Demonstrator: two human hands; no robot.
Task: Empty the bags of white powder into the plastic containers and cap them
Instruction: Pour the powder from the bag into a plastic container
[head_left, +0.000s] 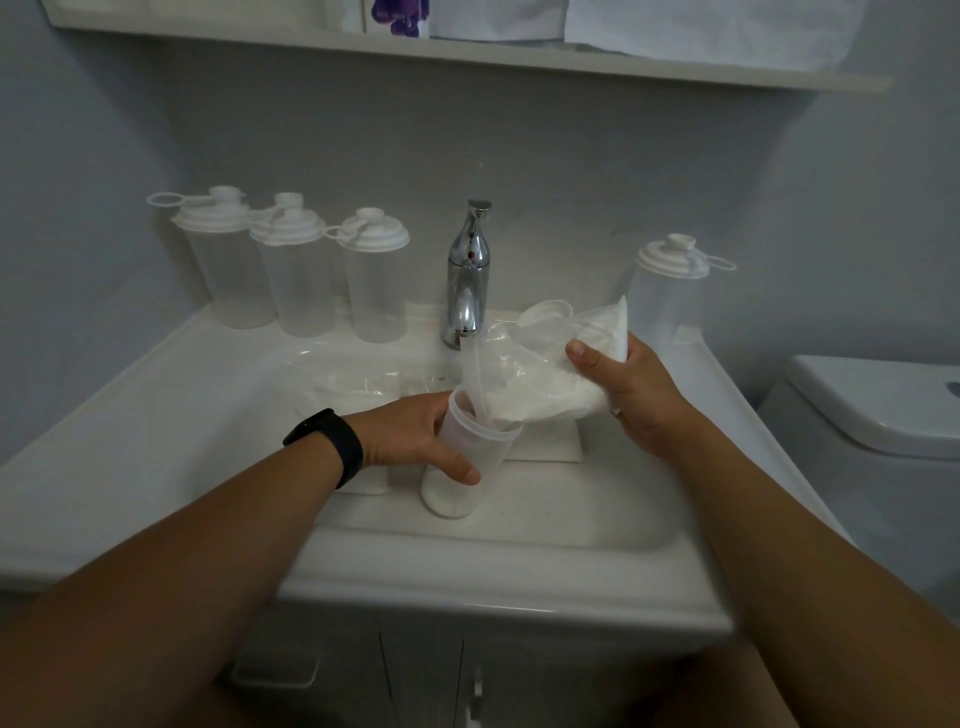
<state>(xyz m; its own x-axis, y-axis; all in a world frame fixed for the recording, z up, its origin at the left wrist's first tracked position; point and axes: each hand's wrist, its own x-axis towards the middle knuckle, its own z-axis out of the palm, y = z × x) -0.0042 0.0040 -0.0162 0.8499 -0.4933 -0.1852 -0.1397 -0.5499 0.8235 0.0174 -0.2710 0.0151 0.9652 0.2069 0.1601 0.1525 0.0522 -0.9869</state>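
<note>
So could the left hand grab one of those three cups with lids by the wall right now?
Probably not yet. The left hand grips the open container that the bag pours into. Nothing blocks the capped containers, but that hand is busy.

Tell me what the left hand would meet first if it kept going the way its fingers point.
The left hand already grips the open container. Past that, probably the powder bag held by the right hand; depth is unclear.

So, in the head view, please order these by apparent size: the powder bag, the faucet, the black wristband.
1. powder bag, the largest.
2. faucet, a bit smaller, though it stands farther from the camera.
3. black wristband, plainly the smallest.
</note>
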